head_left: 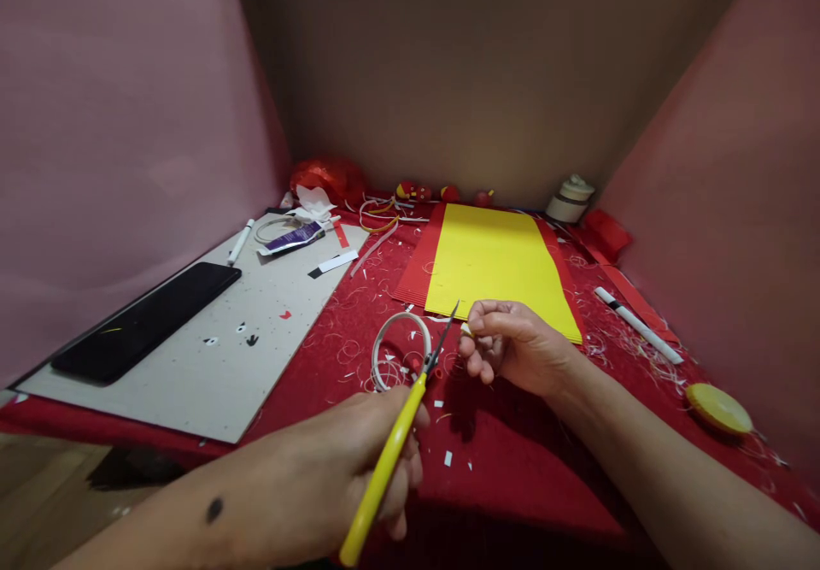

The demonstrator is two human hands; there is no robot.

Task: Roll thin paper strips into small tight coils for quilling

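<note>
In my left hand (359, 467) are scissors (390, 459) with yellow handles; their blades point up and to the right. The fingers are wrapped round the handles, and the blades look nearly closed. My right hand (506, 339) pinches a small pale piece (467, 329) between thumb and fingertips, just right of the scissor tips. Behind that hand lies a yellow sheet (490, 254) on top of red sheets (416, 267). A white ring-shaped roll (379, 352) stands on the red cloth beside the blades.
A grey board (269, 296) at left carries a black phone (150, 318), a white marker (241, 242), a purple tube (293, 238) and small cut shapes. At right lie another marker (637, 325) and a yellow round object (718, 408). Paper scraps litter the red cloth (512, 476).
</note>
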